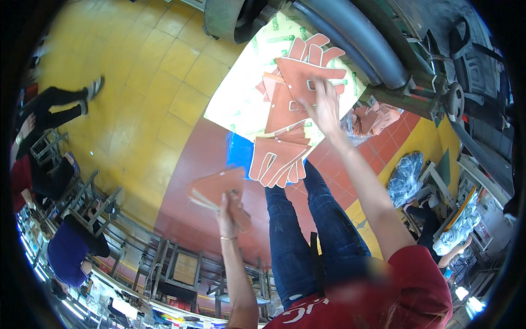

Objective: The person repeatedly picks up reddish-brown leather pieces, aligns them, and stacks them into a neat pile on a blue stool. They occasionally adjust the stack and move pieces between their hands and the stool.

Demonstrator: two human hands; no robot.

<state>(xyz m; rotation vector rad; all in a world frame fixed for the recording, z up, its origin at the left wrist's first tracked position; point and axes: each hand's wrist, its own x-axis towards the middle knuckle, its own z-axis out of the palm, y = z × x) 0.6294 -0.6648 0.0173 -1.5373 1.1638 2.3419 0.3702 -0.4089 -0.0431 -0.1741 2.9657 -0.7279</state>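
Note:
My left hand [226, 215] is closed around a stack of reddish-brown glove-shaped pieces [215, 183], held out to the left over the floor and blurred by motion. Over the pale printed sheet [235, 98], my right hand [327, 109] reaches with thumb and fingers apart. It is at the right edge of the upper glove pieces [296, 74], which lie overlapping in a loose group; whether the fingertips touch them I cannot tell. At the sheet's near edge lies another fanned stack of glove pieces [278, 159], fingers pointing toward me.
Beyond the sheet runs a machine with large dark rollers [350, 38] and a handwheel [455, 98]. More brown pieces [375, 118] lie in clear plastic to the right. A plastic bag [405, 175] sits on the floor. People are at the left, beside metal-framed benches [181, 268].

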